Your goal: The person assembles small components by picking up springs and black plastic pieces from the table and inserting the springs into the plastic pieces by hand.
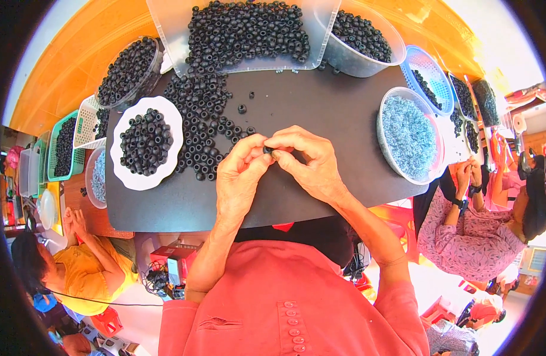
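Note:
Between my fingertips, just above the dark table, is a small black rounded part that looks hollow. My left hand pinches it from one side with thumb and forefinger. My right hand closes on its other side, thumb and forefinger also bent to it. Left of my hands lies a loose pile of similar black parts, many with round openings. A white scalloped plate holds more of them. To the right stands a clear tub full of tiny pale-blue translucent pieces.
A large clear bin of black parts stands at the far edge, between a round tub and a clear bowl. Baskets line both sides. One person in yellow sits left, another in a patterned top right.

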Tool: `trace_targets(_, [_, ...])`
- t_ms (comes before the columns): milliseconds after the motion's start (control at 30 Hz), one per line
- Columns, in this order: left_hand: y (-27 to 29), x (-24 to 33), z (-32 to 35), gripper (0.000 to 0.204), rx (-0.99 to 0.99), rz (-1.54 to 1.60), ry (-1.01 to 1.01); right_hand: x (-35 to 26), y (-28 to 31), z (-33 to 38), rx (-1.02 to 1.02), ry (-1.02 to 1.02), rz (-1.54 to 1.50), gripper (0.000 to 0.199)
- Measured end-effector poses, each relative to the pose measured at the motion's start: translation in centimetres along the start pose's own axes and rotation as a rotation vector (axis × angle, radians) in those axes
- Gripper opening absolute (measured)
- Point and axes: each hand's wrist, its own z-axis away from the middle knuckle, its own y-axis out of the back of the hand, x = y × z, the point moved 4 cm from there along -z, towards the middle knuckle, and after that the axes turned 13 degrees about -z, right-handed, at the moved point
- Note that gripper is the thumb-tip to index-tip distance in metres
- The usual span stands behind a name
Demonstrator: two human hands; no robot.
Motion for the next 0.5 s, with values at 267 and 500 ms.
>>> trace_targets(267, [0.3, -0.8, 0.1, 0.018, -0.061, 0.158, 0.021, 2.8, 4.9, -5.3, 0.182, 0.168, 0.544, 0.019])
trace_targets(500, [0.1, -0.8, 0.3, 0.018, -0.080, 0.185, 0.068, 6.6, 7.2, -9.9, 0.061, 0.227, 0.897, 0.016])
